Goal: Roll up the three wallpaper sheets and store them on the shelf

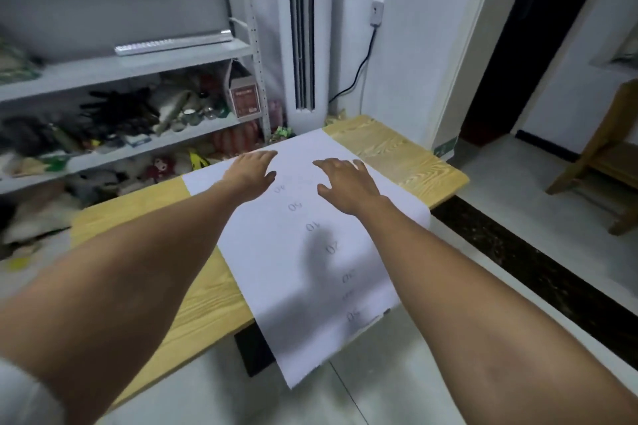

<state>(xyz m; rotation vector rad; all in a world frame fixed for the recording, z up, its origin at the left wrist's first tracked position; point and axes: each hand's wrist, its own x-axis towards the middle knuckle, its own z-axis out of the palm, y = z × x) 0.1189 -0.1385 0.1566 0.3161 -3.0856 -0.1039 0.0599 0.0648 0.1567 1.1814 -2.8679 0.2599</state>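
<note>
Two empty, spread-fingered hands, left hand point(250, 171) and right hand point(345, 183), over far end of one wallpaper sheet point(297, 269)

Showing both arms of person, seen from head camera. Wearing pale grey-white sleeve point(24, 397) on left upper arm: plain cloth, blurring at lower-left corner of frame, ending above elbow. Leaving left forearm point(138, 269) bare along whole length, down to left hand point(250, 171), likewise bare. Leaving right forearm point(483, 286) bare from frame edge down to right hand point(345, 183), also bare. Cutting off right upper arm at lower-right corner, hiding whatever covering lies there. Blurring fingertips point(322, 165) and nails beyond telling.
</note>
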